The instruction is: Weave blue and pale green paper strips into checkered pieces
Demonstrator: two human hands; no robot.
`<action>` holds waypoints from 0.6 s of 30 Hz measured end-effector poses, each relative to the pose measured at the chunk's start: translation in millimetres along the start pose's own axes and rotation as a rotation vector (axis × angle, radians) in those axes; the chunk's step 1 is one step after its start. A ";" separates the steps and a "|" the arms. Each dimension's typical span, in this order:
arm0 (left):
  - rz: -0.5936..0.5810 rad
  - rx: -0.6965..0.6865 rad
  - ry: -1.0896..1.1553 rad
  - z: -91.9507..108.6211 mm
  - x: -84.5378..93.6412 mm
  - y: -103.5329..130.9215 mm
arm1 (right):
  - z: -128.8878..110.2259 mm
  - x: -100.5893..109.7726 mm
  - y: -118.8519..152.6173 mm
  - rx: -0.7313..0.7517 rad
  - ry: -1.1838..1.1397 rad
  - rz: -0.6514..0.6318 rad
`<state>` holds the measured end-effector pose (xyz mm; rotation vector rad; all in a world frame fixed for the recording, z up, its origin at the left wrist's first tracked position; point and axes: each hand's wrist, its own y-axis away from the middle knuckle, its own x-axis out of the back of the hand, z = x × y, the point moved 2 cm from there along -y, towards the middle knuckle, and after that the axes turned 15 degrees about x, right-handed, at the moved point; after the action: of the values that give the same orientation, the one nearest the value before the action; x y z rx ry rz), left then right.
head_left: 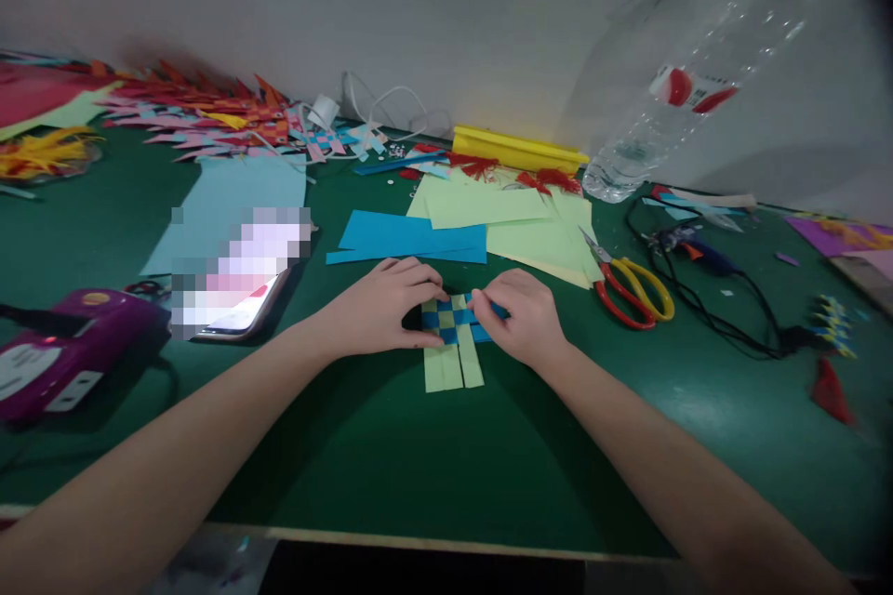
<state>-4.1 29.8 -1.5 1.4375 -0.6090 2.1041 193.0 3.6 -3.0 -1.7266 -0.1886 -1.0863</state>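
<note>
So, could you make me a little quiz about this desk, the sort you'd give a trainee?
1. Fill the gap: the left hand and the right hand are both on a piece of woven paper whose strips are pale green and ____.

2. True or false: the phone lies to the left of the left hand.

3. What colour are the handles of the scissors?
A both red
B one red, one yellow
C both blue

Key: 1 blue; 2 true; 3 B.

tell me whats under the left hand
The left hand has its thumb over a blue-and-green paper weave, visible between thumb and fingers. Whatever lies beneath the palm is covered.
</note>
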 end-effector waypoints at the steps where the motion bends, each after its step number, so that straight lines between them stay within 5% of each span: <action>1: 0.001 0.002 -0.002 0.5 0.3 0.1 | -0.6 0.3 0.1 0.011 0.015 -0.001; 18: 0.033 0.090 0.109 2.2 -0.1 2.4 | -6.2 0.4 -1.9 0.038 0.169 -0.089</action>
<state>-4.0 26.6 -1.0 1.3587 -0.5051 2.2449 188.6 -0.8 -1.2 -1.5962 -0.1801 -1.2807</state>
